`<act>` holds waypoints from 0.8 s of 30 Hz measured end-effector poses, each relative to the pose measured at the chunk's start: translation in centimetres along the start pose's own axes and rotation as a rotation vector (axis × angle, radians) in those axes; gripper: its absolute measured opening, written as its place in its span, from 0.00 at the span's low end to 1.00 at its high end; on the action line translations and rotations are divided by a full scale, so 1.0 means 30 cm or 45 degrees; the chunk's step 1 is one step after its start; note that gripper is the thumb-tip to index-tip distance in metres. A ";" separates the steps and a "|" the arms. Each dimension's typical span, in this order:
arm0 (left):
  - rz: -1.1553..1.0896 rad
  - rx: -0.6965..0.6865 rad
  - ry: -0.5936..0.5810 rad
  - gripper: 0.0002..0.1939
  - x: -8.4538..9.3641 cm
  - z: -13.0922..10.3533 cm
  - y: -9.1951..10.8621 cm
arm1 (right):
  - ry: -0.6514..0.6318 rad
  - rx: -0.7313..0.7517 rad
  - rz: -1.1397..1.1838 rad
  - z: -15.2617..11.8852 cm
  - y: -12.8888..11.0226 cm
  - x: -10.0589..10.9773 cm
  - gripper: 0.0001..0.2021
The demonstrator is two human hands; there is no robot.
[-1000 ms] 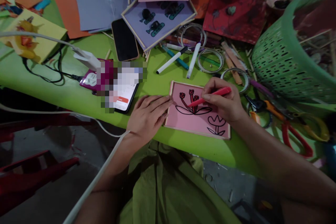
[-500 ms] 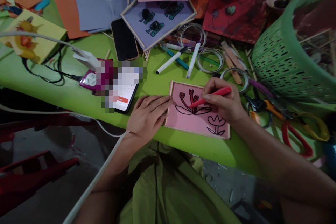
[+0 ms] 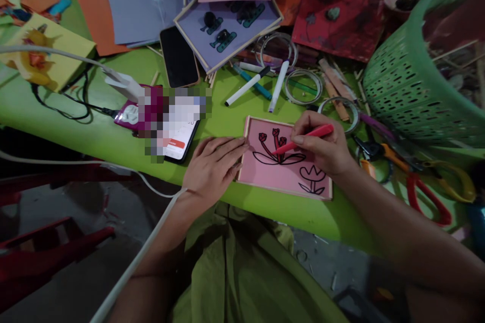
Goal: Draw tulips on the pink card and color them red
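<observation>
A pink card (image 3: pixel 261 176) edged with thin wooden strips lies near the front of the green table. Black outlines of flowers are drawn on it; the blossoms and stems of the upper plant (image 3: pixel 276 133) are coloured red, its leaves are uncoloured. At the lower right of the card is a tulip outline (image 3: pixel 312 174) without colour. My right hand (image 3: pixel 322 144) is closed around a red marker (image 3: pixel 314 134), its tip at the base of the red stems. My left hand (image 3: pixel 214 169) lies flat with fingers stretched out, fingertips at the card's left edge.
Left of the card lies a lit phone (image 3: pixel 178 144) beside a purple power socket (image 3: pixel 131 113); a dark phone (image 3: pixel 180 58) is behind. Markers (image 3: pixel 248 86), tape rolls (image 3: pixel 303 87) and a purple framed picture (image 3: pixel 212 55) lie beyond. Scissors (image 3: pixel 428 199) and a green basket (image 3: pixel 409 75) are at right.
</observation>
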State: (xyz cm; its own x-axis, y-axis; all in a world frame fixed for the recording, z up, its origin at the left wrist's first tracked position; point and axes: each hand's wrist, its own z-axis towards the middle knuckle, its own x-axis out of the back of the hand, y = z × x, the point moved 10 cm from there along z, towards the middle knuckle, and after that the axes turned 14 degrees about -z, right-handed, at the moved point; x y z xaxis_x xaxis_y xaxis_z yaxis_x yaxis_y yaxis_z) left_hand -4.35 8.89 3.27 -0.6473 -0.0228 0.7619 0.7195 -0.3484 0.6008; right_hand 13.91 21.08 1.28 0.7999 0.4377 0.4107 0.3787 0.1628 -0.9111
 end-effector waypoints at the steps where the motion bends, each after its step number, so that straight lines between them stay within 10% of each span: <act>1: 0.002 0.001 0.000 0.21 0.000 0.000 -0.001 | 0.000 -0.005 -0.006 0.000 0.002 0.001 0.12; 24: 0.011 0.040 -0.044 0.22 -0.007 0.001 -0.013 | 0.044 0.009 0.021 0.011 -0.013 0.012 0.07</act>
State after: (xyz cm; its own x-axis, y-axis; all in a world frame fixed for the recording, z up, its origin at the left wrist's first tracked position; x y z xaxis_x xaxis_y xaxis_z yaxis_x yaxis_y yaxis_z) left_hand -4.47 9.05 2.89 -0.6324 0.0071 0.7746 0.7328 -0.3188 0.6012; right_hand 13.90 21.46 1.78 0.8217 0.4095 0.3964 0.3620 0.1621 -0.9180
